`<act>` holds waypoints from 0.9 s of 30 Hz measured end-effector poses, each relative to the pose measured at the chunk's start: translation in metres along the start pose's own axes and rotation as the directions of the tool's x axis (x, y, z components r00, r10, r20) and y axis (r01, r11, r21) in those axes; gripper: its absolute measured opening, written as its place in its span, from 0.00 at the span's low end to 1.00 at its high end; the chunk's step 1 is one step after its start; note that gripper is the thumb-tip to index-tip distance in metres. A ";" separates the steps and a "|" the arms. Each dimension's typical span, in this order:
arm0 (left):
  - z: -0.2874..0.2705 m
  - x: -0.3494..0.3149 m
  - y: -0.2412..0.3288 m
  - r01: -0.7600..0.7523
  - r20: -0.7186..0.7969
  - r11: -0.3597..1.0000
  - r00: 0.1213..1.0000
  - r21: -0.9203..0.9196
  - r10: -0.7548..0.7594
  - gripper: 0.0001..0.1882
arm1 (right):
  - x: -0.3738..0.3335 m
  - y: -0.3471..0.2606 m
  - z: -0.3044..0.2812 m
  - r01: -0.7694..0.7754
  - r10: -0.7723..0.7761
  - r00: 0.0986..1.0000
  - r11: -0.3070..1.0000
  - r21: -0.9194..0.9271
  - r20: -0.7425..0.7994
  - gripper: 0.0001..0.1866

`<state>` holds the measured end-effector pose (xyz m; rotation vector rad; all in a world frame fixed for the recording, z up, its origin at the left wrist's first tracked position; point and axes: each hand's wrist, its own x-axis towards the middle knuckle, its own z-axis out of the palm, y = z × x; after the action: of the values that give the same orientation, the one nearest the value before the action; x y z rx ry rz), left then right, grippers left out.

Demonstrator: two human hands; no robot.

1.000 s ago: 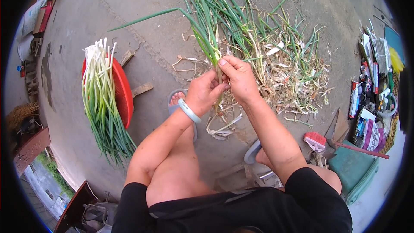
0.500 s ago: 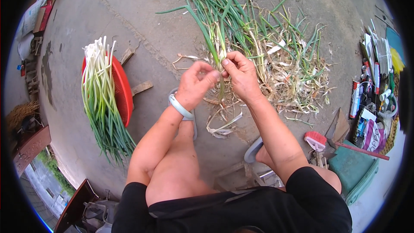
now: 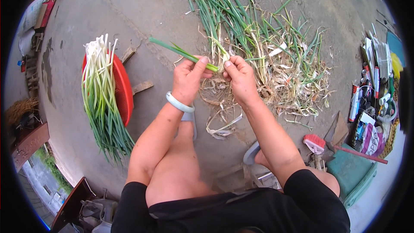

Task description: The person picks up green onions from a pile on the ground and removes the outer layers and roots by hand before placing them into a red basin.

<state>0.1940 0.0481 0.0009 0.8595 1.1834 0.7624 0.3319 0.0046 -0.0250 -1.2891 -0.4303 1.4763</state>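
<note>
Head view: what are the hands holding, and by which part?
Left hand: a green leaf, near its lower end. Right hand: a green onion, by its pale stalk.

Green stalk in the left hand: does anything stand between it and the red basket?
Two pieces of wood jut out at the right side of the red basket, facing the left hand. Nothing else sizeable stands between the basket and the green stalk.

Floor (image 3: 159, 0): grey concrete, thin seam (image 3: 116, 12) beyond and left of the left hand (image 3: 189, 77). Heap of green onions (image 3: 226, 11) straight beyond the grip, leaves pointing away. Dry husks (image 3: 297, 77) spread wide, right of the right hand (image 3: 241, 80). Loose peelings (image 3: 224, 128) just nearer than the grip. Well left, two wooden pieces (image 3: 142, 87) beside red basket (image 3: 126, 97); basket's footing hidden.
</note>
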 end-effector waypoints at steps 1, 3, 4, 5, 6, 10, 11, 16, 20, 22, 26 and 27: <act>-0.001 0.001 0.001 -0.017 -0.031 1.000 0.999 -0.016 0.016 0.11 | 0.001 0.000 -0.002 -0.034 0.035 0.999 0.998 0.045 -0.020 0.05; -0.004 0.002 0.002 -0.034 -0.066 0.999 0.997 -0.035 0.031 0.11 | 0.001 0.002 -0.008 -0.065 0.069 0.997 0.994 0.092 -0.038 0.05; -0.005 0.003 0.002 -0.057 -0.100 0.997 0.994 -0.052 0.051 0.11 | 0.001 0.005 -0.012 -0.081 0.086 0.995 0.991 0.105 -0.048 0.04; -0.006 0.002 0.000 -0.054 -0.097 0.997 0.994 -0.060 0.048 0.11 | 0.001 0.007 -0.014 -0.095 0.103 0.993 0.988 0.119 -0.059 0.04; -0.005 0.001 -0.001 -0.052 -0.093 0.997 0.995 -0.062 0.046 0.11 | 0.002 0.007 -0.015 -0.095 0.103 0.993 0.988 0.118 -0.063 0.04; -0.004 -0.001 -0.001 -0.112 -0.145 0.988 0.985 -0.104 0.097 0.11 | 0.007 0.011 -0.024 -0.074 0.125 0.973 0.964 0.254 -0.193 0.05; -0.006 -0.001 0.001 -0.150 -0.180 0.981 0.976 -0.124 0.126 0.11 | 0.012 0.011 -0.032 -0.058 0.174 0.937 0.933 0.356 -0.303 0.06; -0.018 -0.001 0.008 -0.195 -0.169 0.959 0.972 -0.206 0.161 0.10 | 0.019 0.008 -0.109 0.033 0.196 0.859 0.901 0.432 -0.474 0.11; -0.012 -0.002 0.008 -0.152 -0.074 0.964 0.988 -0.219 0.139 0.10 | 0.022 -0.009 -0.137 0.128 0.116 0.909 0.837 0.532 -0.401 0.12; -0.008 -0.004 0.015 -0.109 -0.061 0.961 0.993 -0.254 0.096 0.11 | 0.021 -0.023 -0.131 0.129 0.138 0.932 0.738 0.663 -0.336 0.10; -0.005 -0.005 0.021 -0.129 -0.072 0.963 0.991 -0.237 0.115 0.11 | 0.036 -0.027 -0.157 0.301 0.182 0.806 0.694 0.654 -0.564 0.10; -0.004 -0.006 0.023 -0.127 -0.066 0.969 0.991 -0.212 0.115 0.11 | 0.038 -0.030 -0.158 0.301 0.188 0.771 0.734 0.609 -0.609 0.10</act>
<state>0.1874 0.0548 0.0227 0.7387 1.0784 1.0002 0.4890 -0.0083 -0.0743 -1.0469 0.5073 0.8851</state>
